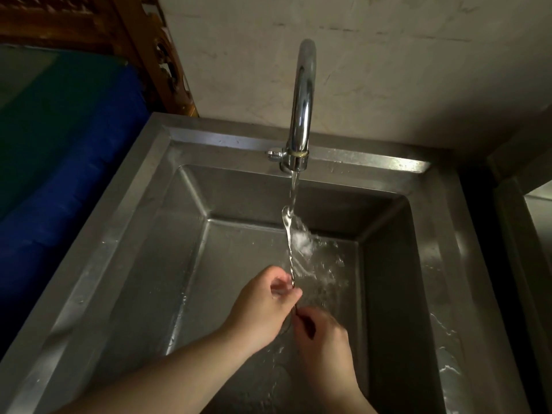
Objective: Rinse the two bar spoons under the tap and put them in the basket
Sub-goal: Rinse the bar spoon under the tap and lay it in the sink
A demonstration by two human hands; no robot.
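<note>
1. I see one spoon over the sink basin, near its middle, held up off the bottom. Bowl end points at the back wall, handle runs toward the front edge.
2. Spoon bowl sits right in the water stream under the tap; water breaks off it and sprays to the right side of the basin.
3. Left hand: fingers curled and pressed onto the twisted shaft about midway, thumb and fingertips pinching it.
4. Right hand: just behind the left, closer to the front edge, fingers pinched together on the lower end of the shaft. The two hands are nearly touching.
5. I can make out only one spoon clearly. Whether a second one is bundled in the same grip, I can't tell; the shaft is thin and partly hidden by the fingers.
6. Tap is mounted on the back rim, centre, spout arcing forward over the basin. Small lever sticks out on its left at the base.
7. Basin floor is wet, with splashes around the stream's landing spot. Puddles also on the right rim toward the front corner.
8. Both forearms come in from the front edge, the left one crossing diagonally from the front-left corner.
9. Left of the sink: a blue and green surface, with carved wood behind it. Plain wall behind the tap.
</note>
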